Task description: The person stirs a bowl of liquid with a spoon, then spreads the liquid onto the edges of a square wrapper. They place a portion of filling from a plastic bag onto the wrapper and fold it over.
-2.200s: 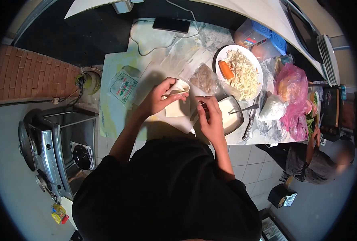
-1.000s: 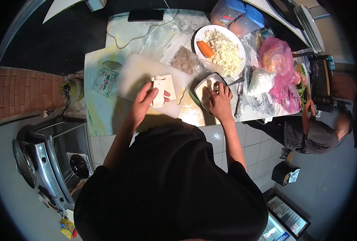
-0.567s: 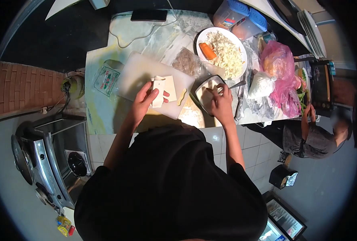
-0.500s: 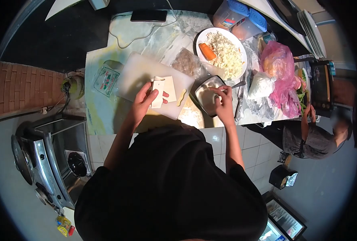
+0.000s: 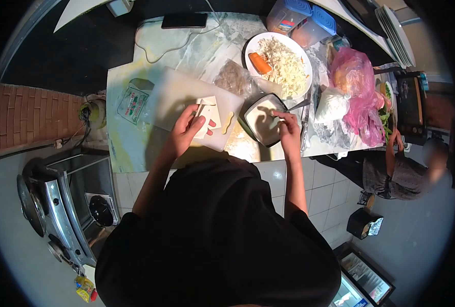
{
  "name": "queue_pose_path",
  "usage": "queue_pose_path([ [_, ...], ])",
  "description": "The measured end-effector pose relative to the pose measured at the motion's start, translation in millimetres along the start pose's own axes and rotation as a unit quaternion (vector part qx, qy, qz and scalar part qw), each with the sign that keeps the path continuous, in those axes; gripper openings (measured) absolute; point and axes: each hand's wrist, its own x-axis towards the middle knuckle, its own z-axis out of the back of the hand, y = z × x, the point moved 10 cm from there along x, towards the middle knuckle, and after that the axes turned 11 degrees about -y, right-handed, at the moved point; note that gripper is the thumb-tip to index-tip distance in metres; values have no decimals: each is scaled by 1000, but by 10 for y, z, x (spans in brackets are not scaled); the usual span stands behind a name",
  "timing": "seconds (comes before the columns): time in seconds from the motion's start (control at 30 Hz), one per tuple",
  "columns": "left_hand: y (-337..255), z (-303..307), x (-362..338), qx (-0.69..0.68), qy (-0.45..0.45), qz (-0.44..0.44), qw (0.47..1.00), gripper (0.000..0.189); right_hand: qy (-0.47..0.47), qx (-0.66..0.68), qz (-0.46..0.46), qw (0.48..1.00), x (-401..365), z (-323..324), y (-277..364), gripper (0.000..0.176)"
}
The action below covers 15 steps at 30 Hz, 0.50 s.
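Just changed: the right hand (image 5: 290,134), a moment earlier dipped into the bowl, had drawn back to its right side, fingertips over the rim area; the left hand (image 5: 183,134) had tilted its piece slightly.
What it meant: by my judgement, the dip was nearly done and some of the white mixture was probably on the fingers, though none could be made out.
Left hand: closed around the folded sheet (image 5: 207,111), thumb across its face, fingertips showing past the far side.
Right hand: fingers half curled, one reaching out over the mixture; no object seen in its grip, and whether thumb and fingertips met could not be told.
Folded sheet: held above the cutting board (image 5: 173,97), in front of a flat pale sheet (image 5: 216,115); a yellowish strip (image 5: 228,124) lay to the right.
Bowl: dark, squarish (image 5: 258,135), holding a white mixture (image 5: 262,115); a spoon (image 5: 298,105) leaned out over its right rim.
Plate: white (image 5: 256,42), heaped with pale shreds (image 5: 289,74), an orange piece (image 5: 259,63) at the left.
Bag: clear plastic (image 5: 233,79), with something brownish inside, between board and plate.
Lidded tubs: two, blue-topped (image 5: 313,30), at the back of the tabletop (image 5: 186,51), contents unclear.
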Motion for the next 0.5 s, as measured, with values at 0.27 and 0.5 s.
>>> queue_pose_path([
  [0.27,-43,-99,-52,-8,20,5,1000,31,-21,-180,196,964,-114,-158,489,38],
  [0.5,-94,-199,-156,98,60,-20,993,33,144,-92,313,934,-543,-755,1487,39],
])
